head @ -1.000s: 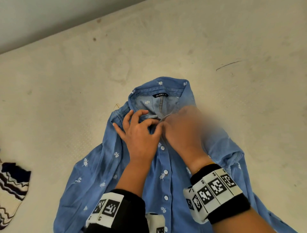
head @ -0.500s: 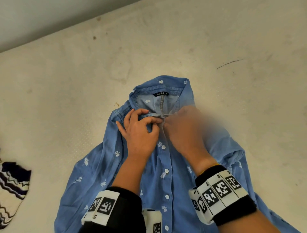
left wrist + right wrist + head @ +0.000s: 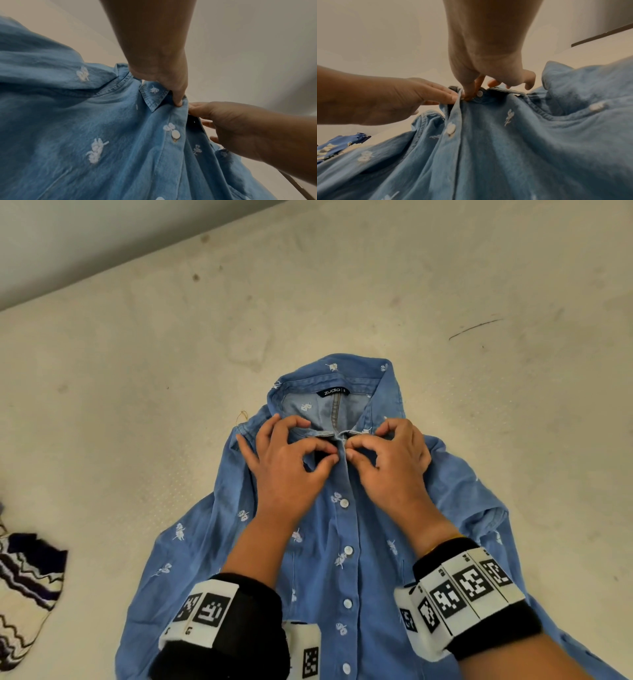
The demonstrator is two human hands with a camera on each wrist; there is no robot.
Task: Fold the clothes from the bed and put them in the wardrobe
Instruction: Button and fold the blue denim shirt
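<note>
Cream bed covering, stained in places, fills the head view, with a grey wall along the far left edge. One blue denim shirt lies face up on the bed, collar away from the person, its front placket running straight back from both hands. Five white buttons show down the placket in the head view, all nearer the person than the fingers; small white embroidered motifs are scattered over the cloth.

Two hands meet at the top of the placket, just below the collar. The left hand has its thumb and forefinger curled together, the grip pinching the left edge of the placket, the other fingers arched above the cloth. The right hand mirrors it — thumb and forefinger pinching the opposite edge, fingertips of the two hands almost touching. In the right wrist view the right hand's thumb presses into the fabric right beside one small white button at the neckband. In the left wrist view the left hand's thumb pushes down on the placket edge just above another button.

Each wrist wears one black band with white coded tags. One folded knit garment with dark zigzag stripes lies well to the left of the hands, apart from the shirt.
</note>
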